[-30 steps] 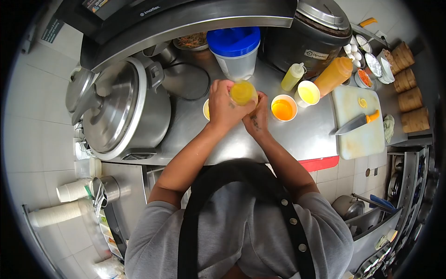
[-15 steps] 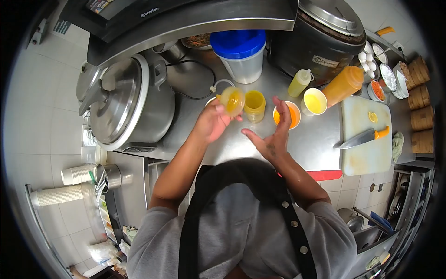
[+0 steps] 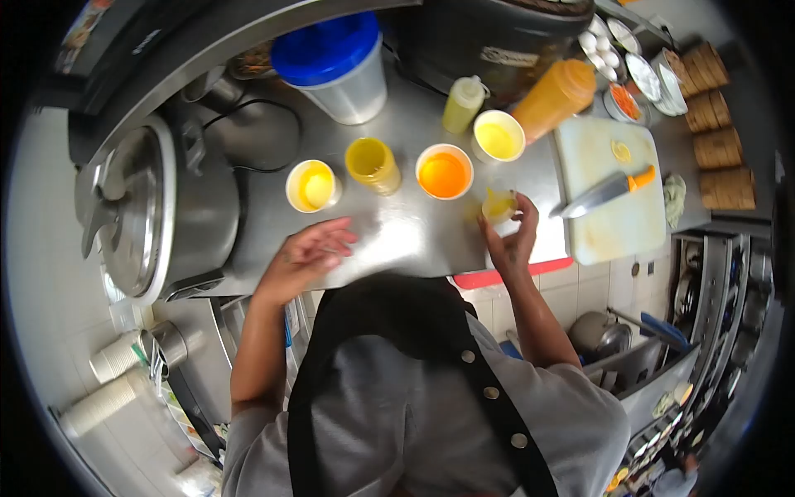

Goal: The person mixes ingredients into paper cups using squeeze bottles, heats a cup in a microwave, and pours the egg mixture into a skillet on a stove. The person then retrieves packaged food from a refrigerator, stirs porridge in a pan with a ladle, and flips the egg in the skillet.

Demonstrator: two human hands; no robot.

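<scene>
My right hand [image 3: 517,228] grips a translucent yellowish squeeze-bottle cap [image 3: 499,205] by its rim, over the steel counter left of the knife. My left hand [image 3: 308,258] is empty and slightly blurred, its fingers apart, at the counter's front. Beyond it stands an uncapped yellow squeeze bottle [image 3: 374,168]. A paper cup of yellow contents [image 3: 291,189] is to the bottle's left. On its right is a paper cup with orange liquid [image 3: 445,172], and farther right another paper cup with pale yellow liquid [image 3: 499,137].
A knife [image 3: 600,195] lies on a cutting board [image 3: 609,236] at right. Behind the cups are a pale squeeze bottle [image 3: 464,105], a leaning orange squeeze bottle [image 3: 556,99] and a blue-lidded tub [image 3: 352,91]. A large lidded pot [image 3: 199,215] stands left.
The cap has passed from my left hand to my right, which moved right and down. My left hand withdrew from the bottle and opened. The camera view shifted, revealing the left cup.
</scene>
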